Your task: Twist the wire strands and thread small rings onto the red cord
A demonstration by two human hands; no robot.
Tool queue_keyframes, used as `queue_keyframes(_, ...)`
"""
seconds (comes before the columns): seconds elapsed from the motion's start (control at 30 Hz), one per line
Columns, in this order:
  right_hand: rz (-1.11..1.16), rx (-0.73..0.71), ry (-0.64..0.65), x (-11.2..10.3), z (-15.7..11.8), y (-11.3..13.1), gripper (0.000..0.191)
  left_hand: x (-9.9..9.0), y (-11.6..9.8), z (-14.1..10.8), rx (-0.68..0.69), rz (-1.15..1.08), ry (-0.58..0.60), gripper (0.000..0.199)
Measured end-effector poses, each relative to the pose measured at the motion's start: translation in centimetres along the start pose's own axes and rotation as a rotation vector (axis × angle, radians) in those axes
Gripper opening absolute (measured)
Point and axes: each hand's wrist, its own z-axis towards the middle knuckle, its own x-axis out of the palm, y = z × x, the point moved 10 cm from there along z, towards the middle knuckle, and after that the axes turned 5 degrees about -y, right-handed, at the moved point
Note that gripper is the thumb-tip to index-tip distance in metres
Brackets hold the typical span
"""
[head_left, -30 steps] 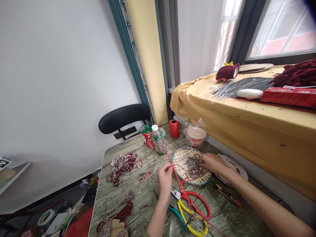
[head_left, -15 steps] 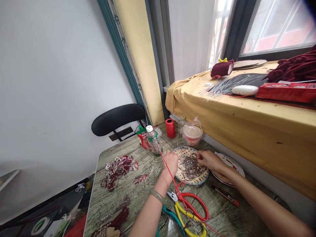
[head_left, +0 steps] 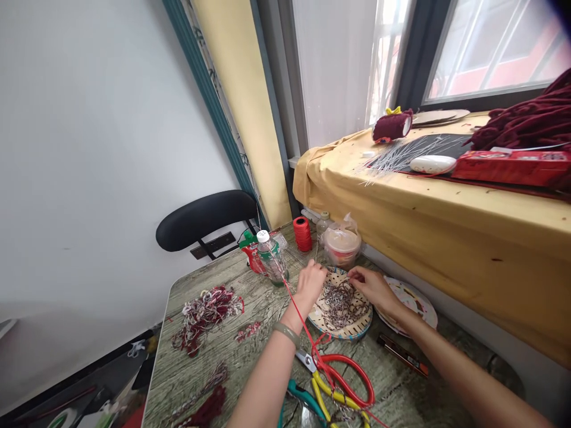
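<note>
Surface: wood-grain table [head_left: 250,356], near a white wall on my left; a yellow-draped ledge [head_left: 446,208] runs along my right under the window. A black chair [head_left: 203,217] stands at the table's far edge.

My left hand [head_left: 312,282] is over the near-left rim of the woven tray [head_left: 352,330], fingers curled down into the pile of small rings [head_left: 339,300] lying in it. Whether they pinch a ring I cannot tell; the fingertips are hidden behind the knuckles. A red cord [head_left: 297,309] runs taut from near the bottle [head_left: 271,258] past my left wrist down to the red loops [head_left: 352,377] at the near edge.

My right hand [head_left: 368,285] rests on the tray's far-right side, thumb and forefinger pressed together at the edge of the rings; the piece between them is too small to make out.

Around: red spool [head_left: 303,233] and a bagged tub [head_left: 342,245] just behind the tray; a plate [head_left: 414,300] just beside it on the right, under my right forearm. Yellow-handled scissors [head_left: 325,389] and a teal-handled tool [head_left: 303,398] lie near my left forearm. Maroon-and-white yarn heap [head_left: 203,309] sits well apart to the left.

Open room: bare table between yarn heap and tray. The ledge crowds the right side.
</note>
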Motion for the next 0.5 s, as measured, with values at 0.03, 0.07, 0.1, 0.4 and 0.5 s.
queue_keyframes(0.03, -0.013, -0.003, -0.011, 0.0, -0.1, -0.1, 0.016, 0.4, -0.2, 0.2, 0.023, -0.010, 0.011, 0.020)
queue_keyframes(0.07, -0.028, -0.006, -0.021, 0.0, -0.2, -0.2, 0.016, 0.7, -0.3, 0.3, 0.043, -0.021, 0.018, 0.019)
queue_keyframes(0.1, -0.043, -0.009, -0.032, -0.1, -0.3, -0.2, 0.016, 1.0, -0.3, 0.3, 0.057, -0.033, 0.022, 0.019)
queue_keyframes(0.4, -0.099, -0.043, -0.065, -0.1, -0.7, -0.5, 0.018, 2.5, 0.9, 0.5, -0.052, -0.170, -0.002, 0.022)
queue_keyframes(0.5, -0.070, -0.032, -0.081, -0.2, -0.7, -0.3, 0.017, 2.1, 1.6, 0.6, -0.136, -0.238, -0.022, 0.019)
